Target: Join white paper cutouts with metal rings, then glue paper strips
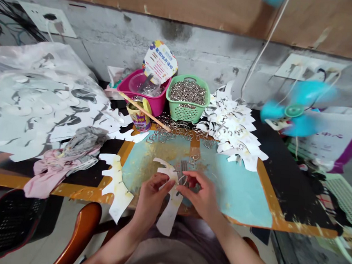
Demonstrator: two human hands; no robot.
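At the front of the worktable, my left hand (155, 189) pinches a curved white cut-out piece (168, 215) with notched edges. My right hand (200, 191), fingers closed, grips a thin metal ring (183, 180) against the right edge of that piece. Just beyond my fingers lie a couple of loose metal rings (193, 159). To the left a second white cut-out (116, 184), with yellowish smears along its curve, overhangs the table edge. A light-blue mat (244, 195), stained yellow-brown, lies under my hands.
Behind the mat stand a green basket (187, 110) full of metal rings, a pink basket (158, 106), and a tin (140, 120) with a wooden stick (147, 112) across it. White cut-outs pile up right (232, 124) and left (21, 106), beside a crumpled cloth (69, 155). A blue fan (295, 110) spins at right.
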